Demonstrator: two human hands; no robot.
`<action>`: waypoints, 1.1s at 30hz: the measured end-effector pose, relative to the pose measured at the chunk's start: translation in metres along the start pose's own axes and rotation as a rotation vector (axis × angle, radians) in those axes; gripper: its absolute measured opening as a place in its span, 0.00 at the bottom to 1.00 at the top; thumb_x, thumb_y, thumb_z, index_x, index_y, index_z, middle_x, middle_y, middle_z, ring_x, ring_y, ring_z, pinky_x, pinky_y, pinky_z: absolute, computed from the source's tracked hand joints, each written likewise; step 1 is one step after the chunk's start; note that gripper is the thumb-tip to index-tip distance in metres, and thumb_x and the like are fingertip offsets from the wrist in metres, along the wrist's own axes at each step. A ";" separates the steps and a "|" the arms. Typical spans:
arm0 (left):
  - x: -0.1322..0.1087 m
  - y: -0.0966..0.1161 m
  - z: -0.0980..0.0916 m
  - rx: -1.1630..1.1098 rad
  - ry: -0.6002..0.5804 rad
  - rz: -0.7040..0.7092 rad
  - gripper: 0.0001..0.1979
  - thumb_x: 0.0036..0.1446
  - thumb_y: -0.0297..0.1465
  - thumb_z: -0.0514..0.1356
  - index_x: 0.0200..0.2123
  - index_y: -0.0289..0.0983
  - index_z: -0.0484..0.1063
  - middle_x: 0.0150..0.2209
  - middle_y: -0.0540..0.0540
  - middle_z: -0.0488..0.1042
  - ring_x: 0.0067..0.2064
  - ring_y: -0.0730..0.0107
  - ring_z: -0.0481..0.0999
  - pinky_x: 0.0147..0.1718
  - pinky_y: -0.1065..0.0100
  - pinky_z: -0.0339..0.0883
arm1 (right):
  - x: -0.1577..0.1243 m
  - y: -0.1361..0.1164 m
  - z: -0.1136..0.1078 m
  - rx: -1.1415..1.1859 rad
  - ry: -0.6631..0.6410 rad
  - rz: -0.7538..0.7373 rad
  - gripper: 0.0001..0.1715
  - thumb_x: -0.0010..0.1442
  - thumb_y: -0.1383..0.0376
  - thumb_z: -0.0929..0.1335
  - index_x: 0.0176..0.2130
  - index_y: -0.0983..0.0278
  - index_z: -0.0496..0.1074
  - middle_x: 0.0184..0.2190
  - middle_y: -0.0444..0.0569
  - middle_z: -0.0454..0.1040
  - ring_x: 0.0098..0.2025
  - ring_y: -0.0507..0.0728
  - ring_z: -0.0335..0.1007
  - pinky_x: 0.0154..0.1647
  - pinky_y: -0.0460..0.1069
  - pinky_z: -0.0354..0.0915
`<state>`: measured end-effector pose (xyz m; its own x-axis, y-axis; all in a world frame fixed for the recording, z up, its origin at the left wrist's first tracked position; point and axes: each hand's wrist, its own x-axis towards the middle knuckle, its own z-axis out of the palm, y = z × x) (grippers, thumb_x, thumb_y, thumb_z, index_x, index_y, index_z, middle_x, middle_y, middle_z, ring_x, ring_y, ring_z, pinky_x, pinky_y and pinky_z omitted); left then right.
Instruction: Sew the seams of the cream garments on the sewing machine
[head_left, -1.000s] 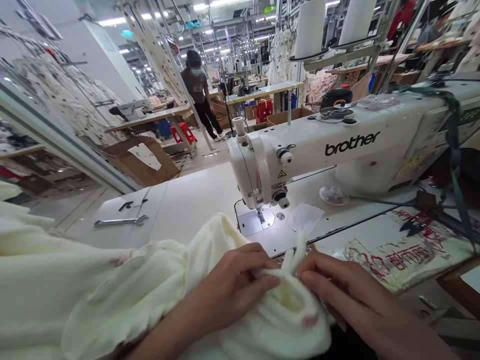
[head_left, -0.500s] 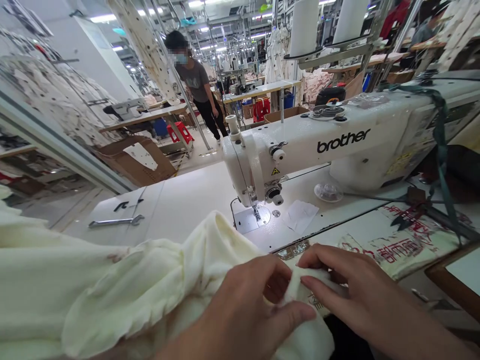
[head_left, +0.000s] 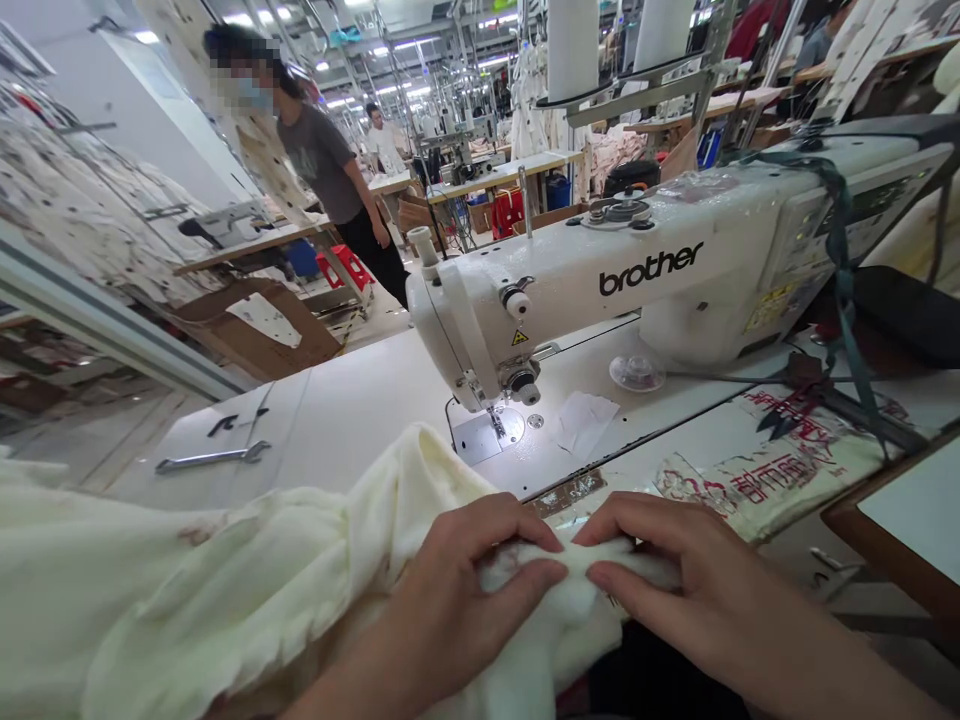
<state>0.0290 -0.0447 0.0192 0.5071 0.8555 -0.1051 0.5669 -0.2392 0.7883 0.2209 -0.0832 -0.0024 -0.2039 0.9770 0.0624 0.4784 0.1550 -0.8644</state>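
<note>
The left hand [head_left: 476, 600] and right hand [head_left: 697, 575], fingers curled and almost meeting, pinch a gathered fold of cream fabric [head_left: 225, 570] in front of the Brother sewing machine [head_left: 645, 275]; the fabric lies short of the needle plate [head_left: 474, 440], with none under the presser foot [head_left: 495, 420].

Cream fleece garment [head_left: 225, 590] bunching up
Soft folds are spreading leftward in loose gathers, a small brownish stain showing.

A garment factory floor, a white Brother sewing machine [head_left: 570, 270] up front, thread cones [head_left: 570, 40] above it, more sewing tables [head_left: 502, 175] beyond it, hanging clothes [head_left: 82, 190] left of it
</note>
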 end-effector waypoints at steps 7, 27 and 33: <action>0.007 -0.014 -0.001 -0.008 -0.054 0.334 0.03 0.59 0.28 0.56 0.34 0.38 0.70 0.46 0.45 0.72 0.47 0.70 0.71 0.46 0.70 0.64 | 0.001 0.001 0.003 0.039 0.042 -0.011 0.07 0.55 0.65 0.63 0.31 0.58 0.72 0.30 0.40 0.76 0.33 0.53 0.71 0.34 0.45 0.64; 0.065 -0.047 -0.040 0.016 -0.080 -0.437 0.09 0.44 0.35 0.58 0.26 0.35 0.71 0.24 0.52 0.69 0.27 0.73 0.67 0.23 0.74 0.56 | 0.103 0.015 0.024 -0.104 -0.201 0.136 0.09 0.49 0.73 0.65 0.23 0.62 0.61 0.20 0.38 0.63 0.25 0.50 0.59 0.26 0.45 0.52; 0.083 -0.059 -0.039 0.116 0.072 -0.365 0.05 0.44 0.30 0.56 0.20 0.35 0.68 0.21 0.51 0.67 0.29 0.70 0.67 0.26 0.72 0.57 | 0.139 0.027 0.030 -0.220 -0.199 0.106 0.09 0.51 0.72 0.65 0.22 0.62 0.63 0.19 0.40 0.65 0.23 0.50 0.59 0.24 0.46 0.55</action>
<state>0.0118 0.0586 -0.0125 0.2139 0.9230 -0.3200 0.7732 0.0402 0.6329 0.1800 0.0527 -0.0315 -0.2956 0.9449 -0.1403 0.6750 0.1027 -0.7306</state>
